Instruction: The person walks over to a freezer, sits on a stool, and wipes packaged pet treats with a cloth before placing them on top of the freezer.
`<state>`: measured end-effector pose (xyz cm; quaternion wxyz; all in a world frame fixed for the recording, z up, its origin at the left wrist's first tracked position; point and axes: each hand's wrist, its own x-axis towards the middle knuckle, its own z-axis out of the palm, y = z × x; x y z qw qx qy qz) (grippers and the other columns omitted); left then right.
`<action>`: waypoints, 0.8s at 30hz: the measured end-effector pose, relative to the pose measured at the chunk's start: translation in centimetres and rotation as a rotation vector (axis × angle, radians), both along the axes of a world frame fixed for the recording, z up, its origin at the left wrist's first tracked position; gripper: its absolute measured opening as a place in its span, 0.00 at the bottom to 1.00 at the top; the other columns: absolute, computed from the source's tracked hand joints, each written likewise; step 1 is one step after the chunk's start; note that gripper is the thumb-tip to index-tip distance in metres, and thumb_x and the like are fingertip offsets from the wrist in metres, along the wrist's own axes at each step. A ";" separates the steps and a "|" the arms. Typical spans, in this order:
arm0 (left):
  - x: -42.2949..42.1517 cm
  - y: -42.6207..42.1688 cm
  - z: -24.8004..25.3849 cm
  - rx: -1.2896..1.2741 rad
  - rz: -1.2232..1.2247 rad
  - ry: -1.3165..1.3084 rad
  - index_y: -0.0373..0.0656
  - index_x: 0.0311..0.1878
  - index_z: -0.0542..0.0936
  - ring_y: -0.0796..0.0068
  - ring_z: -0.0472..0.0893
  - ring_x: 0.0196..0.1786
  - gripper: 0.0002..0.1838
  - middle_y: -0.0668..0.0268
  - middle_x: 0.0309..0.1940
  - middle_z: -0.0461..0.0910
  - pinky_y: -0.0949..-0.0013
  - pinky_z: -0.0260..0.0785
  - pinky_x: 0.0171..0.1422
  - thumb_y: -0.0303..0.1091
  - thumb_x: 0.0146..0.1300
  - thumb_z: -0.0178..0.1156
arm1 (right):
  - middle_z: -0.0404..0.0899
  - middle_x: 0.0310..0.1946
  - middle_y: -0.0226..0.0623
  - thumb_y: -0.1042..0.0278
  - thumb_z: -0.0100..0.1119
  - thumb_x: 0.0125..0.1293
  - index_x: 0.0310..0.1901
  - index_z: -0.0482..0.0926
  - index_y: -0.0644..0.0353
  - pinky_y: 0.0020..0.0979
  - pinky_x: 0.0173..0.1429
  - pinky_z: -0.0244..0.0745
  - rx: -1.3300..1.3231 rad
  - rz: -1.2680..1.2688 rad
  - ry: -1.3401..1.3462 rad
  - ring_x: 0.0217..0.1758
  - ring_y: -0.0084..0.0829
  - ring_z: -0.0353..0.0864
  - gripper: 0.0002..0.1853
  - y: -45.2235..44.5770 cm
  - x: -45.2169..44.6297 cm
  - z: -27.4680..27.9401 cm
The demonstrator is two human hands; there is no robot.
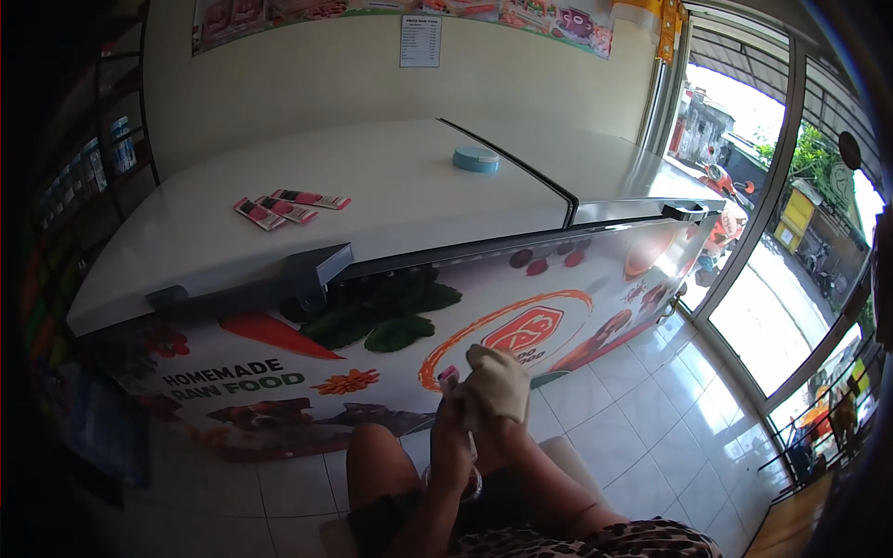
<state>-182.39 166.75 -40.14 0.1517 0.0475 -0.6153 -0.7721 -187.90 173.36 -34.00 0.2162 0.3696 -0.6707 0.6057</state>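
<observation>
My left hand is closed around a narrow packet whose pink end sticks out above the fingers. Against it, my right hand is closed in a beige cloth that covers most of its fingers and has a dark patch at the top. Both hands meet above my lap. A small round container shows partly between my thighs, behind the left forearm. On the white freezer lid lie several pink-and-white sachets, overlapping in a loose fan.
A wide chest freezer with a printed front stands before me. On its lid sits a round blue tin. A black handle juts from the front edge. Shelves with bottles stand left; a glass door is right, beyond floor tiles.
</observation>
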 end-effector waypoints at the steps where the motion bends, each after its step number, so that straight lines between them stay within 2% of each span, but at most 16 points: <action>1: 0.2 -0.4 0.2 0.246 0.118 0.031 0.38 0.51 0.67 0.76 0.71 0.37 0.18 0.67 0.36 0.69 0.73 0.64 0.45 0.42 0.67 0.43 | 0.73 0.34 0.44 0.72 0.60 0.45 0.42 0.75 0.65 0.32 0.49 0.68 0.003 0.121 -0.069 0.43 0.39 0.74 0.19 -0.8 0.9 -1.1; 4: 0.7 -2.7 0.6 0.977 0.460 0.109 0.44 0.38 0.69 0.80 0.66 0.30 0.15 0.71 0.30 0.65 0.76 0.61 0.36 0.47 0.66 0.42 | 0.74 0.40 0.44 0.72 0.61 0.42 0.44 0.74 0.63 0.33 0.49 0.69 0.178 0.277 -0.318 0.42 0.45 0.75 0.22 -1.1 2.4 -6.0; 6: 0.7 -5.7 -0.4 0.918 0.435 0.117 0.45 0.35 0.68 0.80 0.65 0.29 0.15 0.71 0.29 0.65 0.75 0.60 0.35 0.47 0.65 0.43 | 0.74 0.39 0.43 0.72 0.62 0.40 0.42 0.74 0.64 0.33 0.48 0.69 0.326 0.489 -0.283 0.40 0.45 0.76 0.23 -0.6 1.3 -7.2; 8: 0.1 -6.3 -0.5 0.863 0.409 0.127 0.46 0.32 0.67 0.81 0.64 0.28 0.15 0.71 0.28 0.65 0.75 0.59 0.34 0.48 0.64 0.43 | 0.73 0.41 0.45 0.73 0.63 0.38 0.43 0.73 0.63 0.33 0.48 0.69 0.333 0.491 -0.318 0.42 0.45 0.75 0.24 0.1 0.3 -6.0; 9: -0.3 -5.9 0.1 0.751 0.473 0.092 0.46 0.32 0.67 0.81 0.63 0.27 0.15 0.71 0.27 0.64 0.74 0.59 0.33 0.47 0.64 0.44 | 0.71 0.43 0.46 0.72 0.64 0.37 0.44 0.73 0.63 0.33 0.49 0.69 0.236 0.130 -0.116 0.43 0.45 0.74 0.25 -0.2 0.4 -4.2; 10: -0.6 -5.6 0.5 0.639 0.537 0.059 0.46 0.32 0.67 0.80 0.62 0.27 0.14 0.71 0.26 0.63 0.74 0.59 0.32 0.47 0.64 0.44 | 0.71 0.44 0.46 0.72 0.64 0.37 0.44 0.73 0.63 0.34 0.50 0.68 0.186 -0.045 -0.004 0.44 0.45 0.74 0.26 -0.2 0.2 -2.9; 11: -1.5 -5.6 -2.4 0.636 0.425 0.039 0.45 0.38 0.69 0.80 0.66 0.30 0.15 0.71 0.31 0.67 0.74 0.59 0.34 0.48 0.64 0.44 | 0.70 0.45 0.47 0.72 0.65 0.37 0.45 0.72 0.62 0.34 0.50 0.68 0.138 -0.238 0.090 0.45 0.45 0.73 0.27 -0.1 -0.1 -1.6; 13: -2.0 -3.8 -4.7 0.643 0.228 0.038 0.45 0.44 0.69 0.79 0.69 0.37 0.17 0.70 0.36 0.69 0.74 0.62 0.38 0.49 0.64 0.44 | 0.72 0.40 0.37 0.72 0.62 0.43 0.48 0.70 0.65 0.29 0.50 0.67 -0.905 0.571 -1.149 0.48 0.33 0.73 0.25 0.1 -0.9 -0.2; 14: -2.3 -2.6 -4.9 0.649 0.045 0.035 0.44 0.50 0.69 0.78 0.71 0.43 0.20 0.68 0.42 0.71 0.73 0.64 0.42 0.49 0.64 0.44 | 0.72 0.40 0.37 0.72 0.62 0.43 0.48 0.70 0.65 0.29 0.50 0.67 -0.910 0.566 -1.140 0.48 0.33 0.73 0.25 -0.4 -1.2 -0.4; 16: -3.1 -0.5 -2.9 0.792 0.098 0.176 0.43 0.59 0.64 0.72 0.71 0.52 0.26 0.64 0.50 0.70 0.70 0.65 0.53 0.51 0.65 0.43 | 0.68 0.48 0.45 0.71 0.63 0.41 0.47 0.71 0.61 0.35 0.56 0.64 -0.157 0.098 -0.146 0.52 0.44 0.70 0.27 -2.8 -2.3 -2.3; 17: -2.0 0.0 -1.0 0.930 0.130 0.197 0.41 0.59 0.64 0.66 0.69 0.56 0.24 0.60 0.51 0.69 0.68 0.63 0.59 0.47 0.65 0.43 | 0.69 0.48 0.43 0.71 0.63 0.42 0.49 0.71 0.60 0.35 0.54 0.66 0.148 0.112 -0.177 0.51 0.43 0.72 0.27 -3.3 -2.6 -4.8; 18: -2.2 -0.7 -2.4 0.932 0.134 0.199 0.41 0.59 0.64 0.66 0.69 0.56 0.24 0.60 0.51 0.69 0.68 0.63 0.59 0.47 0.65 0.43 | 0.69 0.48 0.43 0.71 0.63 0.42 0.49 0.71 0.60 0.35 0.54 0.66 0.151 0.116 -0.177 0.51 0.43 0.72 0.27 -3.2 -2.0 -5.3; 20: -2.3 -3.1 -6.6 0.634 0.289 0.214 0.40 0.56 0.65 0.68 0.70 0.55 0.27 0.61 0.49 0.70 0.67 0.61 0.60 0.53 0.65 0.41 | 0.71 0.46 0.42 0.72 0.64 0.40 0.51 0.70 0.59 0.34 0.53 0.67 0.311 0.127 -0.347 0.49 0.42 0.74 0.30 -3.0 -0.6 -6.4; 21: -1.5 -4.0 -4.9 0.799 0.342 0.150 0.40 0.49 0.68 0.71 0.72 0.47 0.23 0.63 0.42 0.71 0.70 0.63 0.53 0.51 0.65 0.43 | 0.71 0.46 0.42 0.72 0.64 0.40 0.51 0.70 0.59 0.34 0.53 0.67 0.314 0.148 -0.351 0.49 0.42 0.74 0.30 -2.8 0.3 -8.1; 22: -1.1 -5.1 -4.4 0.796 0.368 0.152 0.40 0.49 0.68 0.71 0.72 0.47 0.23 0.63 0.42 0.71 0.70 0.63 0.53 0.51 0.65 0.43 | 0.72 0.45 0.41 0.73 0.64 0.39 0.50 0.71 0.58 0.33 0.52 0.67 0.235 0.299 -0.476 0.48 0.42 0.74 0.30 -2.4 1.1 -10.3; 24: -0.6 -7.3 -3.0 0.631 0.469 0.206 0.43 0.41 0.69 0.76 0.70 0.35 0.19 0.67 0.34 0.69 0.74 0.62 0.41 0.51 0.64 0.44 | 0.73 0.43 0.41 0.74 0.64 0.37 0.50 0.71 0.57 0.33 0.52 0.67 0.160 0.474 -0.600 0.48 0.43 0.74 0.31 -1.5 1.0 -11.8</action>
